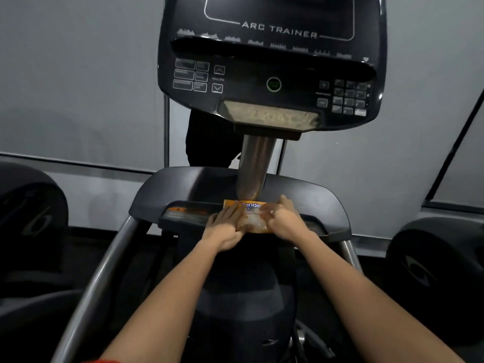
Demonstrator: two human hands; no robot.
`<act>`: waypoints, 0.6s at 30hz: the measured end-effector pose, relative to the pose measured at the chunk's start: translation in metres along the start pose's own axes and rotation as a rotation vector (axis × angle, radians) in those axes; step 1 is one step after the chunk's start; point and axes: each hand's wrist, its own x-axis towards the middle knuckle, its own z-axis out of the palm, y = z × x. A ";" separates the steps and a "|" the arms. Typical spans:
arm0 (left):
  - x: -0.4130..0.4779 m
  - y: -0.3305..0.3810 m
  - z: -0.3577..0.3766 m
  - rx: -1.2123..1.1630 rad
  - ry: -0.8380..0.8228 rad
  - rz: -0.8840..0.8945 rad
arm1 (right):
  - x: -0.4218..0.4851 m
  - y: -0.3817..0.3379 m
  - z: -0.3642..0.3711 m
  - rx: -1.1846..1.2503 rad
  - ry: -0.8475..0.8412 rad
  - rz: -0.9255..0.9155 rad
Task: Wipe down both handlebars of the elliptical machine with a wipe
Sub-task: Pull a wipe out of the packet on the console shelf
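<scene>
An orange pack of wipes (251, 213) lies on the dark shelf (327, 203) of the elliptical machine, just in front of the console post (254, 166). My left hand (225, 226) rests on the pack's left end with its fingers laid over it. My right hand (284, 218) is at the pack's right side, its fingers curled and pinching at the clear top of the pack. A grey handlebar (104, 271) slants down at the left. Only a short stretch of the right handlebar (351, 255) shows past my right forearm.
The black console (272, 82) marked ARC TRAINER hangs above the shelf. Neighbouring machines' dark housings stand at the far left (28, 213) and far right (440, 260). A grey wall runs behind everything.
</scene>
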 end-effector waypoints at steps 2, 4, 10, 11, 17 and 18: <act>0.004 -0.001 0.006 0.047 0.010 -0.019 | 0.014 -0.006 -0.001 -0.108 -0.035 0.028; 0.007 -0.002 0.008 0.057 0.040 -0.024 | 0.026 -0.015 -0.001 -0.192 -0.062 0.062; 0.007 -0.003 0.012 0.048 0.071 -0.035 | 0.050 -0.023 0.005 -0.409 -0.081 0.018; 0.006 -0.003 0.012 0.041 0.074 -0.034 | 0.050 -0.024 0.005 -0.399 -0.069 0.018; 0.007 -0.004 0.010 0.061 0.057 -0.036 | 0.047 -0.025 -0.001 0.337 0.165 0.110; 0.007 -0.003 0.010 0.069 0.051 -0.039 | 0.043 -0.026 -0.004 0.478 0.205 0.120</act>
